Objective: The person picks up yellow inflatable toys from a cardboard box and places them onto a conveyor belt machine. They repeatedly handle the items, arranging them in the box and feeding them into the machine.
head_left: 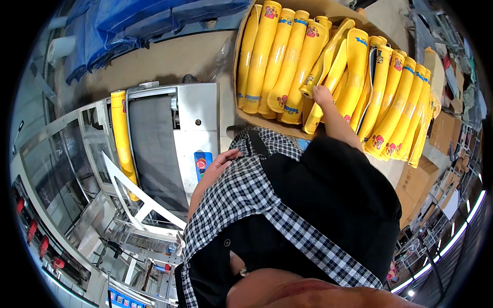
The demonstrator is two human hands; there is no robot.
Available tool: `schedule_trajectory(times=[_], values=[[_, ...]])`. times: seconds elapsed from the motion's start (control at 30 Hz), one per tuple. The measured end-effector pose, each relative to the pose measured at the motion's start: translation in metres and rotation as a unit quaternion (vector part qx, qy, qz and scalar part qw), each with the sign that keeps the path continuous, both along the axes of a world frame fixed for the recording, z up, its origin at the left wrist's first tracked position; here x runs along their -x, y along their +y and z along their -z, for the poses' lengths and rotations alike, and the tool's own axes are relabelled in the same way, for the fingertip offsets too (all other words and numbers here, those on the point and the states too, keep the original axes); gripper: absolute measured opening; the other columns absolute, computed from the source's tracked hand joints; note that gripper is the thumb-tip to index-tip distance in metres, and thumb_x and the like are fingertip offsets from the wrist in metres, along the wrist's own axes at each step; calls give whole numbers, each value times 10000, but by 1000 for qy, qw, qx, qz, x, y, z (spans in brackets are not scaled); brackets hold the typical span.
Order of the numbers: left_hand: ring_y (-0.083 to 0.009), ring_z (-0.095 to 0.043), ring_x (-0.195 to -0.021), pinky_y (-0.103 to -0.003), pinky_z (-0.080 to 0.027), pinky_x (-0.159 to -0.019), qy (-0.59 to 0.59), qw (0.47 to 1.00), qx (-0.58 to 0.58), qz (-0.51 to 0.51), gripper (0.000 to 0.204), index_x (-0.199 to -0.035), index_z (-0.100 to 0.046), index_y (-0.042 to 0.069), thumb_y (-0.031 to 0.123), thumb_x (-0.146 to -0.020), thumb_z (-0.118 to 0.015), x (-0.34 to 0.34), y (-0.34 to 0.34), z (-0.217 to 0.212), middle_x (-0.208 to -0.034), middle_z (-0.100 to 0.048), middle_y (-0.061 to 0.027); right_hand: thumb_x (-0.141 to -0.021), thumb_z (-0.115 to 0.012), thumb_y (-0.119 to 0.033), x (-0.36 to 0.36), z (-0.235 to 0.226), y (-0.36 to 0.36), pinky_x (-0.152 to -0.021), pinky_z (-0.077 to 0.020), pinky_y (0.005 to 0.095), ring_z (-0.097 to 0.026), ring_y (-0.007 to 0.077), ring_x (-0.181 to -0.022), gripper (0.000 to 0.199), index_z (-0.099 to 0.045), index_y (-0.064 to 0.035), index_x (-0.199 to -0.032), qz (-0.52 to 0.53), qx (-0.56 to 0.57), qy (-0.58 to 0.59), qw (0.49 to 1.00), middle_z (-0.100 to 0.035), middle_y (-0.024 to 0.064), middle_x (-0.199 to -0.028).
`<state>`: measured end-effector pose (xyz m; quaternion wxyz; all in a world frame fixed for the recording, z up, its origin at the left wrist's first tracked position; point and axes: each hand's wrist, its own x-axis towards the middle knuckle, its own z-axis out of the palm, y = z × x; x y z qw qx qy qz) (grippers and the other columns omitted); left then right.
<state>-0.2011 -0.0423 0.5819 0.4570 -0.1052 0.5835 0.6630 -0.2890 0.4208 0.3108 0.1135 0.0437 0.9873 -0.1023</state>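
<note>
Factory floor, packing line area, landmark = grey conveyor machine [169,133].

Machine: grey metal body, dark belt, blue panel with red button [201,163] on its right edge, white angled frame struts [138,197] just below the belt. Left of the machine: clear guard panels [56,164] in a pale frame, row of red knobs [31,226] at far lower left. Above the machine: tan concrete floor [169,59], then blue tarpaulin [144,20] piled along the top. Far right of the machine: stacked brown cartons [444,131], shelving with clutter, bright strip lights [457,231] curving along the lower right rim.
</note>
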Motion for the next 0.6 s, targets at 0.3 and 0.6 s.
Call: schedule_trajectory(times=[0.3,0.6], values=[[-227,-397,-1342,-354,-263,-1138,75,997,-7,19,499,-1408,-418,12,311,-1010,-429,33,42,-23,-1431,-459,-104,-878,-534,-198,21,-343,-45,-645,-484,287,-606,157,-713,242,-633,19,-832,-69,493,189,846,-654,67,-706],[-319,-354,-1362,-506,-252,-1124,12,873,-486,-44,927,-1469,-330,117,794,-836,-297,69,90,-80,-1454,-418,-138,-745,-644,-369,-41,-489,-171,-1107,-250,529,-361,327,-1361,693,-508,-35,-1337,-320,884,88,330,-443,163,-1431]])
